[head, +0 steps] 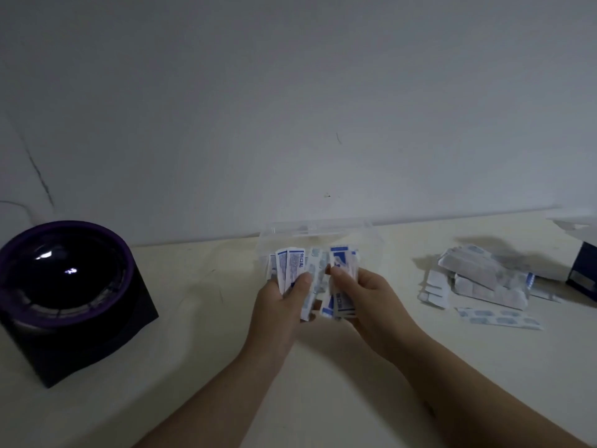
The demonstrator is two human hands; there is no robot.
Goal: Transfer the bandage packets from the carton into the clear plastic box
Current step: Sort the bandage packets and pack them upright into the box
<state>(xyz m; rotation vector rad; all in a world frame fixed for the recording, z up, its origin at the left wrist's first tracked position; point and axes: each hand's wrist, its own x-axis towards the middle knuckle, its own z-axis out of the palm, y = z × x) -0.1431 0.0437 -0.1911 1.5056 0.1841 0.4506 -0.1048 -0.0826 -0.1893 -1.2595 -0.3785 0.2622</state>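
At nine o'clock of the hands, a dark device [64,286] with a purple rim and a glossy black dome sits on the cream table [193,367], well apart from everything else.

The left hand [277,305] is near the middle of the view. Its fingers are curled round a fan of bandage packets [294,266], with the thumb pressed on their front. These are white with blue print and stand roughly upright, tops pointing to twelve o'clock.

At twelve o'clock of both hands stands the clear plastic box [319,234], close to the wall [290,92]. The tops of the held packets overlap its front wall in the view, and I cannot tell whether they are inside it or just in front of it.

At three o'clock of the left hand, almost touching it, the right hand [365,295] pinches a second bunch of packets [342,263] between its thumb and curled fingers.

Further toward three o'clock, well apart from the hands, a loose pile of packets [481,279] lies on the table. One strip [499,318] lies flat at the pile's six o'clock edge.

At the far three o'clock edge of the view stands the carton [581,270], dark blue with a white flap. It is just beside the pile and partly cut off by the frame.
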